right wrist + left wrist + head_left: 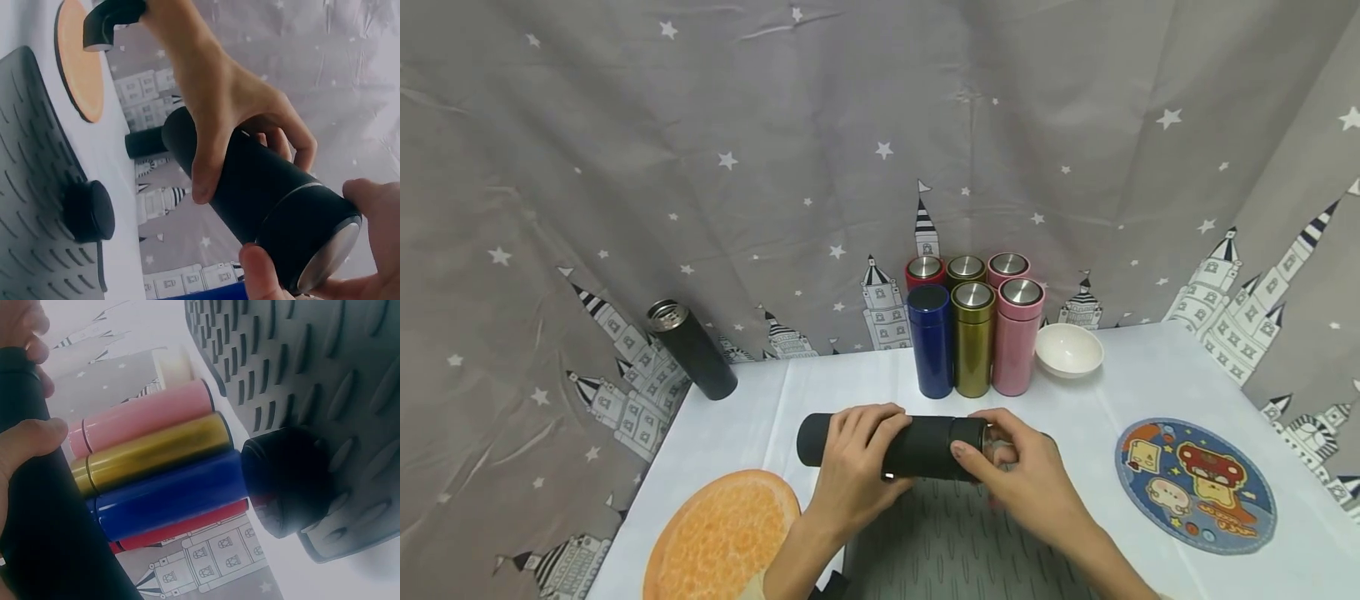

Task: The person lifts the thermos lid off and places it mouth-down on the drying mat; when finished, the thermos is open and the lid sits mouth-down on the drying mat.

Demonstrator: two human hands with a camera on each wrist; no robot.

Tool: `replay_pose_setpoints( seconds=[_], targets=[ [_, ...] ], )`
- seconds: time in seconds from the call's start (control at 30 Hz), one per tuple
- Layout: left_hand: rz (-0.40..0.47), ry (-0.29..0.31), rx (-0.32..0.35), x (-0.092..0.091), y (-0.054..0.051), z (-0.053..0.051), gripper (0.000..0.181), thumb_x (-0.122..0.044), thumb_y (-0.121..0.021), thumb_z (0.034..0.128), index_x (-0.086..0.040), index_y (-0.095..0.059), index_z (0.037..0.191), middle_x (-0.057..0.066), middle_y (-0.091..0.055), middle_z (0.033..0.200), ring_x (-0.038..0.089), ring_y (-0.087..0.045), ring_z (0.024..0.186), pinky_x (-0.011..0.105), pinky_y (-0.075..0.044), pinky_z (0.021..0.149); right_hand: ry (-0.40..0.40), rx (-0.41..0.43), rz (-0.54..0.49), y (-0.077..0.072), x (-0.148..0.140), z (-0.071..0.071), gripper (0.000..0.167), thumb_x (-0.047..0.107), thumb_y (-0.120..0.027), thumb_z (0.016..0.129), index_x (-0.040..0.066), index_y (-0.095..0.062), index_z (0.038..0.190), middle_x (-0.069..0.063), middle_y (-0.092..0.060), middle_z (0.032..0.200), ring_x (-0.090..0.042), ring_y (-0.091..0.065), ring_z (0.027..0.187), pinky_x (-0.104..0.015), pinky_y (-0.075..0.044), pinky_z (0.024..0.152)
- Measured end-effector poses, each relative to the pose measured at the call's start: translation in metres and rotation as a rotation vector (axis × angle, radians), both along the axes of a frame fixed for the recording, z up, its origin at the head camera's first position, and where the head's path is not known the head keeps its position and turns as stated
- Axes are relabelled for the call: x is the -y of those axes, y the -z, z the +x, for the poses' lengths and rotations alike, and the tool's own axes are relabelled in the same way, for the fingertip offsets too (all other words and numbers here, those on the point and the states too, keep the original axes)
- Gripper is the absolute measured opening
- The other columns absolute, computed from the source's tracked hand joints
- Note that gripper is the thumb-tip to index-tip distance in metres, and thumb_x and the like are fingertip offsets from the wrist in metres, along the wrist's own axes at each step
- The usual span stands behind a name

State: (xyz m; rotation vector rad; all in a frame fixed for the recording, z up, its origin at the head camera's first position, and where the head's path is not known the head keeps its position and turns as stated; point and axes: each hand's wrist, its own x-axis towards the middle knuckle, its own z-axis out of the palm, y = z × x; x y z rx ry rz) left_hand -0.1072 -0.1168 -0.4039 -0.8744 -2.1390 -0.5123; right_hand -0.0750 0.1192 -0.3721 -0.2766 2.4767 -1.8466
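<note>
Both hands hold a black thermos flask (925,446) level above the grey ribbed mat (955,542). My left hand (861,458) grips its body, thumb on the near side. At the other end my right hand (1030,475) grips the lid, thumb and fingers around it, as the right wrist view shows; the lid's steel top (330,256) faces out there. A seam runs between lid and body. On the mat's far edge sits a short black cylinder like a lid (90,211), hidden behind the flask in the head view.
A second black flask (696,350) stands at the back left, its metal mouth uncovered. Blue (932,350), gold (973,354), pink (1017,350) and other flasks stand grouped at the back beside a white bowl (1070,350). An orange round mat (722,533) and a cartoon mat (1195,486) flank the grey one.
</note>
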Motion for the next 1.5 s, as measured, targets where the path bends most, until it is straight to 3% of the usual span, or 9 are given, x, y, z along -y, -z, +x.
replay_pose_setpoints(
  seconds=[0.1,0.3,0.4,0.5,0.8,0.97,1.27,1.37,1.5],
  targets=[
    [0.001,0.002,0.034,0.003,0.0,0.003,0.076,-0.024,-0.098,0.0519,-0.012,-0.064,0.119,0.002,-0.065,0.118,0.024,-0.062,0.103,0.046,-0.044,0.089,-0.011,-0.087,0.022,0.002,0.001,-0.001,0.044,0.039,-0.077,0.088,0.025,-0.061,0.126,0.002,-0.068,0.08,-0.017,-0.063,0.054,-0.032,-0.053,0.051],
    [0.035,0.022,0.147,0.011,-0.002,0.011,0.076,-0.028,-0.095,0.0576,-0.013,-0.063,0.124,0.0,-0.066,0.118,0.02,-0.062,0.105,0.045,-0.046,0.088,-0.123,-0.514,0.097,0.006,-0.002,0.0,0.064,0.012,-0.087,0.077,0.025,-0.06,0.134,0.006,-0.062,0.124,-0.015,-0.063,0.098,-0.031,-0.055,0.071],
    [0.046,0.02,0.19,0.015,-0.002,0.016,0.075,-0.031,-0.095,0.0598,-0.014,-0.062,0.125,-0.001,-0.066,0.118,0.019,-0.062,0.106,0.043,-0.046,0.087,-0.171,-0.593,0.077,0.005,0.0,0.0,0.07,-0.005,-0.087,0.07,0.022,-0.063,0.131,0.001,-0.056,0.136,-0.019,-0.061,0.112,-0.033,-0.056,0.078],
    [0.06,0.016,0.218,0.018,-0.001,0.019,0.074,-0.032,-0.094,0.0613,-0.014,-0.063,0.126,-0.002,-0.065,0.118,0.019,-0.062,0.108,0.043,-0.046,0.088,-0.19,-0.609,0.046,0.006,0.003,0.0,0.072,-0.013,-0.083,0.068,0.019,-0.065,0.129,-0.004,-0.054,0.138,-0.021,-0.061,0.114,-0.033,-0.056,0.081],
    [0.054,0.028,0.255,0.023,-0.004,0.023,0.073,-0.035,-0.093,0.0644,-0.014,-0.063,0.128,-0.001,-0.065,0.119,0.019,-0.062,0.108,0.042,-0.046,0.087,-0.215,-0.613,0.017,0.005,0.005,0.003,0.063,-0.01,-0.084,0.072,0.018,-0.067,0.126,-0.005,-0.055,0.137,-0.026,-0.058,0.121,-0.029,-0.052,0.092],
    [0.07,0.064,0.453,0.033,-0.01,0.029,0.073,-0.04,-0.093,0.0663,-0.02,-0.062,0.129,-0.012,-0.063,0.121,0.01,-0.06,0.106,0.038,-0.049,0.085,-0.303,-0.656,0.057,-0.001,0.006,0.005,0.07,-0.019,-0.079,0.068,0.019,-0.067,0.126,-0.006,-0.054,0.139,-0.026,-0.056,0.122,-0.027,-0.044,0.103],
    [0.175,0.252,0.884,0.052,-0.013,0.034,0.067,-0.039,-0.09,0.072,-0.033,-0.059,0.131,-0.011,-0.065,0.119,0.012,-0.065,0.094,0.034,-0.054,0.079,-0.404,-0.755,0.169,-0.01,0.002,0.014,0.079,-0.027,-0.068,0.062,0.023,-0.068,0.123,-0.008,-0.054,0.138,-0.019,-0.053,0.11,-0.027,-0.048,0.091],
    [0.22,0.221,0.949,0.061,-0.012,0.037,0.066,-0.037,-0.09,0.0725,-0.035,-0.059,0.13,-0.009,-0.066,0.117,0.014,-0.065,0.092,0.034,-0.055,0.077,-0.388,-0.756,0.158,-0.012,-0.002,0.015,0.08,-0.027,-0.065,0.06,0.022,-0.068,0.124,-0.009,-0.053,0.139,-0.019,-0.053,0.11,-0.024,-0.046,0.092],
    [0.302,0.114,0.907,0.074,-0.014,0.042,0.069,-0.034,-0.092,0.0705,-0.034,-0.058,0.13,-0.009,-0.065,0.119,0.016,-0.065,0.095,0.036,-0.055,0.079,-0.341,-0.731,0.146,-0.008,-0.006,0.014,0.08,-0.021,-0.072,0.063,0.011,-0.06,0.135,-0.008,-0.054,0.139,-0.02,-0.056,0.115,-0.022,-0.045,0.097]
  ],
)
